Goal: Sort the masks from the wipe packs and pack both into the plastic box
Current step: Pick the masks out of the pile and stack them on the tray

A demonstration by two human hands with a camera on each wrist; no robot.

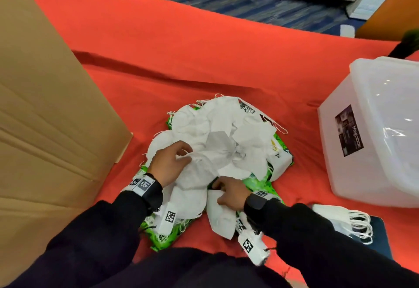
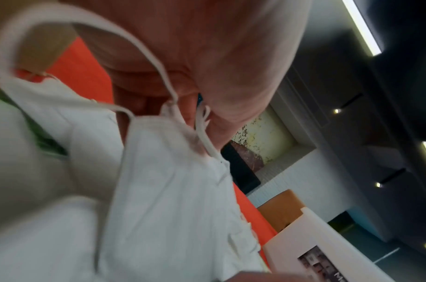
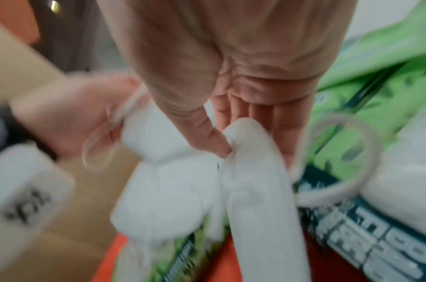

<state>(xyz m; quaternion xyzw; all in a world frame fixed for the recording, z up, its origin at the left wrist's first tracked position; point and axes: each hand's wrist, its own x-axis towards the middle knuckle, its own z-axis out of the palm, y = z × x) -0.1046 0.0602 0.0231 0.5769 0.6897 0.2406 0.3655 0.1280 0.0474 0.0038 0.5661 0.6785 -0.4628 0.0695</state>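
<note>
A heap of white masks (image 1: 217, 133) lies on green wipe packs (image 1: 258, 183) on the orange cloth. My left hand (image 1: 181, 154) grips a white mask (image 2: 171, 190) at the heap's left side, and the left wrist view shows its fingers pinching the corner by the ear loop. My right hand (image 1: 218, 193) is at the heap's near edge. Thumb and fingers of that right hand (image 3: 231, 141) pinch a folded white mask (image 3: 253, 190). The translucent plastic box (image 1: 374, 129) stands to the right, apart from both hands.
A large cardboard box (image 1: 45, 129) fills the left side. A small stack of masks (image 1: 344, 219) lies on a dark blue pad at lower right. More green wipe packs (image 3: 376, 95) sit under the heap. Orange cloth (image 1: 181, 49) stretches behind the pile.
</note>
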